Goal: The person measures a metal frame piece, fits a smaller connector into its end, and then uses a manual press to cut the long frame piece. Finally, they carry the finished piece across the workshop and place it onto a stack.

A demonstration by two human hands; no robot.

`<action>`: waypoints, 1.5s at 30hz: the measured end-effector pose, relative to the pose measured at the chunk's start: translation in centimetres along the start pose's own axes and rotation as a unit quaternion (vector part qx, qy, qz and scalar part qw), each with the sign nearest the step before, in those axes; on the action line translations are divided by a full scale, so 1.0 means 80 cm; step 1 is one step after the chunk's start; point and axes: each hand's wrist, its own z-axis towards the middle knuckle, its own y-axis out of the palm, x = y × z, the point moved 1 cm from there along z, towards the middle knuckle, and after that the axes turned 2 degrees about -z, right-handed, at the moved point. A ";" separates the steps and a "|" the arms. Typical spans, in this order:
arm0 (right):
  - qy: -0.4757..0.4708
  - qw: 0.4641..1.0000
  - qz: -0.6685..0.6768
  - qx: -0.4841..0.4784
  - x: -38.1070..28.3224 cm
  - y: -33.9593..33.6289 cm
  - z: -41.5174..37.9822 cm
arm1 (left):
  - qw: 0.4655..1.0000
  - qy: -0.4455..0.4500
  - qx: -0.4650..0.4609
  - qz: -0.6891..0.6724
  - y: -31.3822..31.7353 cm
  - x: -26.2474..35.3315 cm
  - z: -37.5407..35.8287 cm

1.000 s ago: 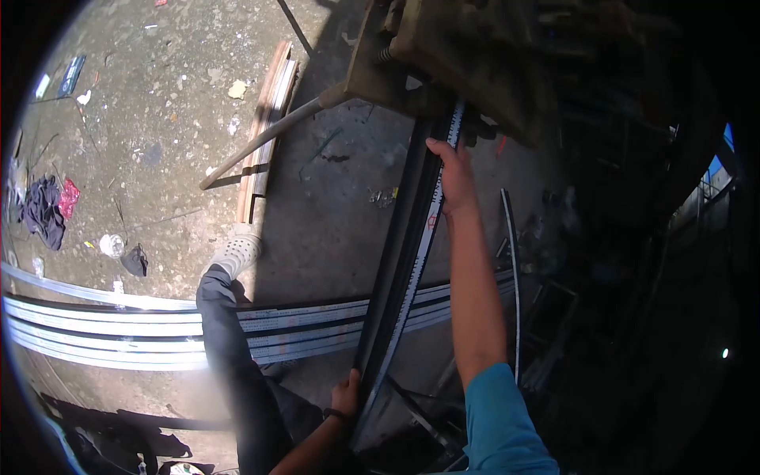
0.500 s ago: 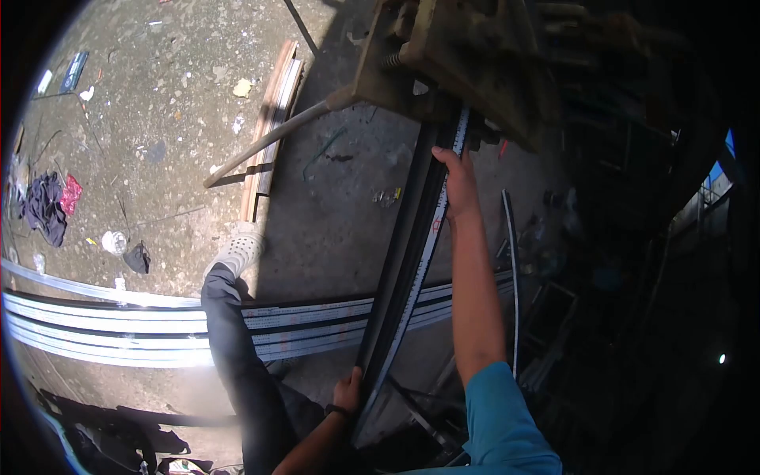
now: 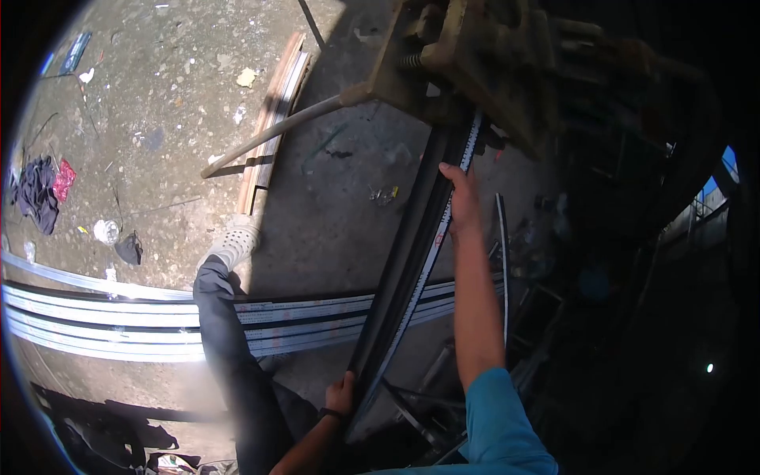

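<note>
A long dark metal profile (image 3: 411,214), with printed white film along its right side, slants up from my lap area. Its far end goes in under a heavy metal press-like machine (image 3: 467,59), where the tip is hidden. My right hand (image 3: 464,198) is wrapped round the profile's right edge just below the machine, thumb on top. Low down, near the close end, my left hand (image 3: 340,393) grips the left edge, with a dark band on the wrist. A long lever (image 3: 277,134) sticks out leftward from the machine.
Several film-covered profiles (image 3: 119,321) lie across the floor beneath the held one. My shoe (image 3: 233,241) stands beside short wooden-looking strips (image 3: 273,119). A thin strip (image 3: 502,269) is right of my forearm. Dark cloth (image 3: 36,194) and litter lie left. The right side is in deep shadow.
The view has shifted slightly. My right hand and the profile sit a little lower relative to the machine, drawn slightly toward me. Both hands keep their hold.
</note>
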 end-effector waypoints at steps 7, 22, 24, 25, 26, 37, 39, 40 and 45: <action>0.000 1.000 0.011 -0.015 -0.003 -0.002 -0.003 | 0.999 -0.024 -0.005 0.025 0.003 -0.030 0.018; 0.013 1.000 -0.009 -0.025 -0.007 -0.003 -0.002 | 0.999 0.044 -0.023 0.017 -0.002 -0.012 0.009; 0.022 0.999 -0.005 -0.027 0.001 -0.007 -0.008 | 0.999 0.040 0.002 0.007 -0.003 -0.012 -0.003; 0.020 0.999 -0.001 -0.028 0.002 -0.007 -0.005 | 0.999 0.034 -0.001 0.004 -0.003 -0.006 -0.003; 0.019 0.999 0.003 -0.027 0.001 -0.006 -0.008 | 1.000 0.027 -0.006 0.004 -0.005 -0.005 -0.004; 0.015 1.000 0.004 -0.011 0.001 -0.002 -0.012 | 1.000 0.015 -0.008 0.022 -0.015 -0.003 -0.016; 0.017 1.000 0.002 -0.006 0.002 -0.001 -0.017 | 1.000 0.004 -0.001 0.018 -0.014 -0.005 -0.018; 0.021 1.000 0.000 -0.005 0.001 -0.001 -0.018 | 1.000 0.005 -0.004 0.023 -0.014 -0.005 -0.017; 0.016 1.000 0.009 -0.008 -0.002 -0.004 -0.012 | 1.000 0.001 -0.011 0.013 -0.015 -0.010 -0.014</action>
